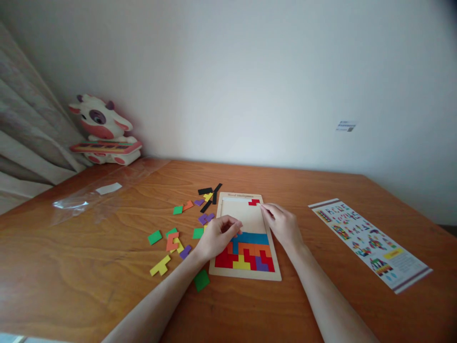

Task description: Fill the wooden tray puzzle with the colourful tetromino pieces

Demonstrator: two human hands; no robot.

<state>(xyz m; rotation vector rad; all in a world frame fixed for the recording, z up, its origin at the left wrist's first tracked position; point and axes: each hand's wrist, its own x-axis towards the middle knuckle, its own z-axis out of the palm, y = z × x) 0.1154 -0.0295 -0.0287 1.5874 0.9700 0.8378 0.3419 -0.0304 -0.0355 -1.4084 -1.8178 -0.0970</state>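
Note:
A pale wooden puzzle tray [246, 275] lies in the middle of the table. Its near half holds fitted red, yellow, purple, orange and blue pieces. One red piece [253, 202] sits in the far right corner. The fingertips of my right hand [282, 223], closed in a pinch, are at the tray's right rim beside that piece; whatever they hold is too small to name. Over the tray's left side is my left hand [221, 233], its fingers curled together above the blue pieces. Anything between those fingertips is hidden.
Loose green, yellow, purple, orange and black pieces, among them a yellow piece [160, 266], are scattered left of the tray. A printed pattern sheet [371, 243] lies at the right. A cow toy [107, 131] and a clear plastic bag [82, 202] are at the back left.

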